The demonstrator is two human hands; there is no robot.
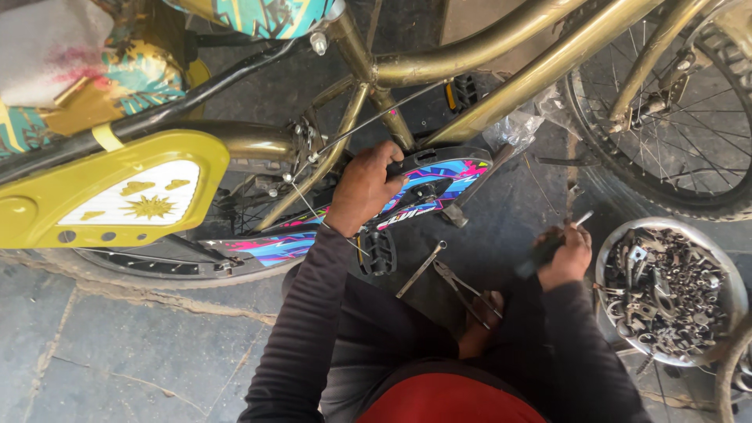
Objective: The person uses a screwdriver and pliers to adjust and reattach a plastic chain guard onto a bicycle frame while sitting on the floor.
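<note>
A small gold-framed bicycle (pixel 486 55) stands over the stone floor. My left hand (pixel 362 188) grips the black crank area at its colourful chain guard (pixel 439 184), just above a black pedal (pixel 377 252). My right hand (pixel 565 254) is closed on a dark-handled tool (pixel 548 247) whose metal tip points up to the right, beside a round bowl of metal parts (pixel 724 270). A flat spanner (pixel 421 269) and pliers (pixel 462 286) lie on the floor between my hands.
The front wheel (pixel 681 149) stands at the upper right, the rear wheel with a yellow side panel (pixel 117 196) at the left. Clear plastic wrap (pixel 513 125) hangs from the frame. My knees and dark sleeves fill the bottom centre.
</note>
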